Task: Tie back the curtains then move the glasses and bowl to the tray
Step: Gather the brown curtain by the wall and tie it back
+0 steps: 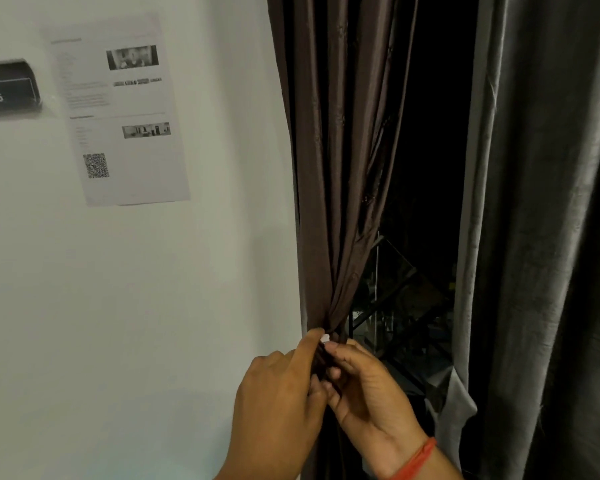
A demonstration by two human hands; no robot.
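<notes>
I see a plain brown curtain (340, 161), a grey curtain (541, 237) right of it, a white wall (170, 289) left, and a red wristband (417, 459) below.

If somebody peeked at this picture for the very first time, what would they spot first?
Probably the two hands at the bottom middle, the left hand and the right hand, pinching a bunched brown curtain together beside the white wall. Next they would see the paper sheet with a square code stuck up on the wall at the upper left. A big grey curtain hangs on the right, with dark window between the two.
</notes>
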